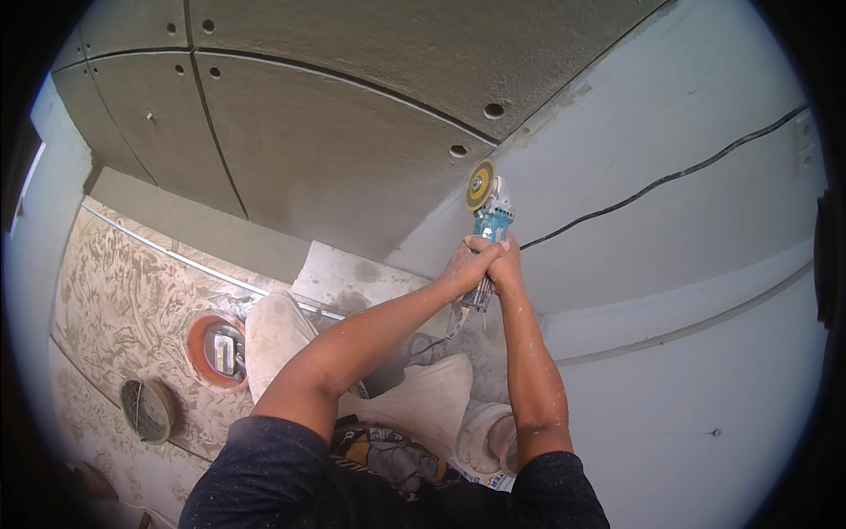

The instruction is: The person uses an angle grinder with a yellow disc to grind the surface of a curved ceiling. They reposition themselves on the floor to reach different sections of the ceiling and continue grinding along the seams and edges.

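Note:
Both of my hands are wrapped around the body of a teal angle grinder [492, 225], held out at arm's length. My left hand [470, 264] overlaps my right hand [506, 266] on the grip. A yellow-rimmed disc [480, 184] is fitted to the grinder's head. It stands close to the corner where a grey cement-finished wall [317, 152] meets a pale smooth wall [661, 198]; contact cannot be made out. Dark grooves and several round holes, such as one hole [458, 151] near the disc, mark the grey wall. Hazy dust hangs over its lower part.
A black cable [661, 182] crosses before the pale wall. On the smeared floor [119, 284] stand an orange bucket [197, 350] with tools inside and a dark mortar bucket [158, 413]. A white slab-like ledge [350, 278] lies below the wall. Pale buckets [479, 440] stand by my right leg.

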Demonstrator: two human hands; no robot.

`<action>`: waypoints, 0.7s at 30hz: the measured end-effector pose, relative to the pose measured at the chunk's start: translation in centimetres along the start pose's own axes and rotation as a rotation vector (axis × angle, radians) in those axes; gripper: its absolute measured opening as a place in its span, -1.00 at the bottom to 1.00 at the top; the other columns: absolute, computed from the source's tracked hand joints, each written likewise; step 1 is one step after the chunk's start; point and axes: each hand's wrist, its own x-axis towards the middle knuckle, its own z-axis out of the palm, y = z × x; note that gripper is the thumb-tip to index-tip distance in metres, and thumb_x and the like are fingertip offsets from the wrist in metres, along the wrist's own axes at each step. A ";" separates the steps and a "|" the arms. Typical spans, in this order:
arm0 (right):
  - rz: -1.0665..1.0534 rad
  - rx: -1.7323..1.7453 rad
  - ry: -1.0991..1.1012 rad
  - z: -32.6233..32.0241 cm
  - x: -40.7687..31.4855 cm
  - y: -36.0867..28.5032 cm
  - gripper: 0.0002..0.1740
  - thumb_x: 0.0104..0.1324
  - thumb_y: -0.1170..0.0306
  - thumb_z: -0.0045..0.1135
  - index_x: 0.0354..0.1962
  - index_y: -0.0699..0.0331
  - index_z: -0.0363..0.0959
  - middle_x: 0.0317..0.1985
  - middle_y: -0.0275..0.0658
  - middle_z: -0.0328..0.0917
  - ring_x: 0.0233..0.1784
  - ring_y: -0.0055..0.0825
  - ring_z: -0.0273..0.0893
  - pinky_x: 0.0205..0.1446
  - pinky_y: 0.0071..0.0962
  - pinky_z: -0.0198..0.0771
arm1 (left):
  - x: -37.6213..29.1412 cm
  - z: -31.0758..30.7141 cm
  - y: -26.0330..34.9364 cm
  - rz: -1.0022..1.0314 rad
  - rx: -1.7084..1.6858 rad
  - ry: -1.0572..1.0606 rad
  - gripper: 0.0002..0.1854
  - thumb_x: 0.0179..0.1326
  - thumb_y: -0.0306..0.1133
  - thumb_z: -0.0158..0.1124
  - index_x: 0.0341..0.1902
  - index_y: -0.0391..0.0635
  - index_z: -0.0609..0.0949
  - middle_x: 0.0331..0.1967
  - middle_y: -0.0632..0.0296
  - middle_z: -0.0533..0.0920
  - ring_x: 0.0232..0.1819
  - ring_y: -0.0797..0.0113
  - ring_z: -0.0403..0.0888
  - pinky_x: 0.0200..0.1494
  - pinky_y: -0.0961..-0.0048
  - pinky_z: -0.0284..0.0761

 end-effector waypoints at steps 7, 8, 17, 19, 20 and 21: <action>0.022 -0.040 -0.009 0.2 0.2 0.4 -0.56 0.10 0.33 0.54 -0.17 0.38 0.52 -0.32 -0.24 0.65 -0.34 -0.47 0.59 -0.24 -0.36 0.51 | 0.2 -0.5 -0.7 -0.016 0.026 0.000 -0.07 0.25 0.23 0.42 0.33 -0.45 0.47 0.03 -0.14 0.68 0.00 0.12 0.75 0.05 0.27 0.70; 0.028 -0.037 -0.005 0.2 0.2 0.5 -0.56 0.10 0.33 0.54 -0.18 0.38 0.52 -0.33 -0.24 0.65 -0.34 -0.47 0.59 -0.24 -0.36 0.51 | 0.3 -0.5 -0.9 -0.028 0.021 0.011 -0.07 0.26 0.23 0.41 0.33 -0.45 0.48 0.04 -0.13 0.68 0.01 0.12 0.75 0.07 0.26 0.69; 0.035 -0.016 -0.011 0.2 0.3 1.2 -0.55 0.08 0.35 0.58 -0.17 0.34 0.51 -0.35 -0.30 0.60 -0.35 -0.51 0.55 -0.26 -0.39 0.49 | -0.6 -0.5 0.2 -0.065 0.005 0.001 -0.11 0.26 0.21 0.42 0.29 -0.44 0.50 0.01 -0.13 0.68 -0.05 0.14 0.77 -0.03 0.27 0.73; 0.036 -0.016 -0.007 0.3 0.5 1.5 -0.54 0.08 0.34 0.58 -0.16 0.34 0.51 -0.34 -0.30 0.60 -0.34 -0.51 0.55 -0.25 -0.39 0.49 | -0.1 -0.5 -0.5 -0.049 0.003 0.021 -0.12 0.26 0.21 0.42 0.28 -0.44 0.51 -0.01 -0.12 0.69 -0.08 0.15 0.77 -0.07 0.27 0.75; 0.035 -0.016 -0.005 0.4 0.5 1.5 -0.54 0.08 0.34 0.57 -0.16 0.36 0.51 -0.33 -0.27 0.62 -0.34 -0.48 0.57 -0.24 -0.38 0.50 | 0.1 -0.6 -0.8 -0.041 0.002 0.032 -0.12 0.26 0.20 0.42 0.27 -0.44 0.51 -0.02 -0.12 0.69 -0.09 0.16 0.78 -0.09 0.26 0.75; 0.035 -0.016 -0.003 0.5 0.4 1.5 -0.53 0.08 0.33 0.57 -0.16 0.37 0.51 -0.33 -0.24 0.64 -0.34 -0.46 0.59 -0.23 -0.37 0.52 | 0.3 -0.8 -1.2 -0.037 0.003 0.031 -0.12 0.26 0.21 0.42 0.27 -0.44 0.51 -0.02 -0.12 0.69 -0.09 0.16 0.78 -0.09 0.26 0.75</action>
